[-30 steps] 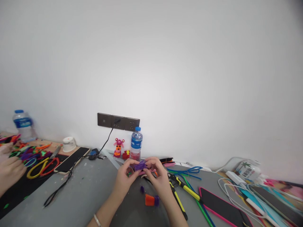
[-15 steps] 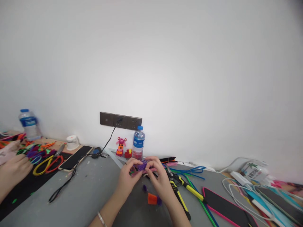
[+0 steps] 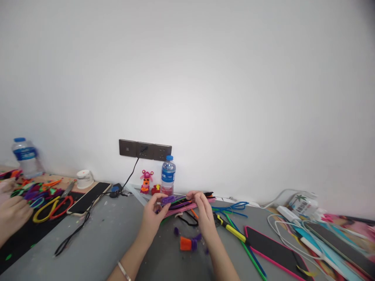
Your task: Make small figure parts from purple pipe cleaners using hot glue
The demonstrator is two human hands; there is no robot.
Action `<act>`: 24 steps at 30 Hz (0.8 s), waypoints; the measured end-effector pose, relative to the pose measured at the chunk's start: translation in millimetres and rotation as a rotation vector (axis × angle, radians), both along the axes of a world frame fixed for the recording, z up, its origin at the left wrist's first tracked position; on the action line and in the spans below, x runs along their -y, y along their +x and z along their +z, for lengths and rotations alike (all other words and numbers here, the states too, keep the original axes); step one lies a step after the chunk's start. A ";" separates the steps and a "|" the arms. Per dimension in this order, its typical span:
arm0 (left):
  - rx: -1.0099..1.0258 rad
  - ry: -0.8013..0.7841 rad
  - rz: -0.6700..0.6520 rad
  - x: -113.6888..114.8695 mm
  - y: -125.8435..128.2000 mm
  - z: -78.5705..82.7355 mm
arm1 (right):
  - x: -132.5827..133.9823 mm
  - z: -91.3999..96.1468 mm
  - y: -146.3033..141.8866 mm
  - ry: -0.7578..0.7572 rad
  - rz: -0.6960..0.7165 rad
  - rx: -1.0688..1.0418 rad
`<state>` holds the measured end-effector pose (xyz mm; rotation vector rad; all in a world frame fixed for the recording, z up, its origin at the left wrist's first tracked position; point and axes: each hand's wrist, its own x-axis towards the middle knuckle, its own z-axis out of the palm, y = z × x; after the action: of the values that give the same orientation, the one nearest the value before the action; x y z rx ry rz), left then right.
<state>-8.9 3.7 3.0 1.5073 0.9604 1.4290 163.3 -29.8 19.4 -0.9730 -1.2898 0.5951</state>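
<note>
My left hand [image 3: 151, 217] pinches a small purple pipe-cleaner loop [image 3: 168, 200] between thumb and fingertips above the grey table [image 3: 111, 238]. My right hand [image 3: 204, 214] is a short way to the right of it, fingers curled near a bundle of pink, purple and black pipe cleaners [image 3: 187, 205]; whether it grips anything is hidden. Below my hands lie an orange and purple bent piece [image 3: 187, 244] and a small purple bit [image 3: 176, 231].
A water bottle [image 3: 168, 176] and a pink-orange figure [image 3: 145, 182] stand by the wall sockets [image 3: 145, 150]. Yellow-handled pliers [image 3: 231, 230], blue and green pipe cleaners and dark phones [image 3: 271, 251] lie right. Another person's hand [image 3: 13, 214] is at the left beside coloured loops [image 3: 49, 205] and a second bottle [image 3: 25, 157].
My hands have drawn apart: the right hand has left the purple loop, which stays in the left. The pipe-cleaner bundle behind them now shows.
</note>
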 end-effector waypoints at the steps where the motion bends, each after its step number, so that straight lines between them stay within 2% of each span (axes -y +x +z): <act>1: 0.000 -0.004 -0.002 -0.4 -0.1 -0.4 | -1.0 -1.0 3.4 -0.009 0.003 0.030; 5: 0.023 -0.007 -0.022 -1.9 -0.3 -1.1 | -5.5 -10.8 10.2 -0.086 0.065 0.282; 9: 0.055 -0.003 -0.034 -3.0 0.3 -2.0 | -12.8 -26.9 9.5 -0.072 -0.041 0.407; 12: 0.028 0.005 -0.043 -4.0 1.2 -4.6 | -15.2 -29.6 6.8 -0.091 -0.032 0.318; 16: -0.032 0.022 -0.061 -4.2 2.3 -8.2 | -10.8 -18.7 -0.3 -0.146 0.200 0.159; 18: -0.075 0.040 -0.057 -2.6 2.7 -7.8 | -8.1 -13.9 -4.4 -0.149 0.271 0.121; 24: -0.173 0.092 -0.065 3.1 4.0 -4.0 | -8.1 -12.6 -10.5 -0.195 0.354 -0.033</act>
<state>-4.9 0.5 -1.0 1.7375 0.9503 1.3287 152.9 -21.7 6.7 -0.8920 -1.4041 1.0214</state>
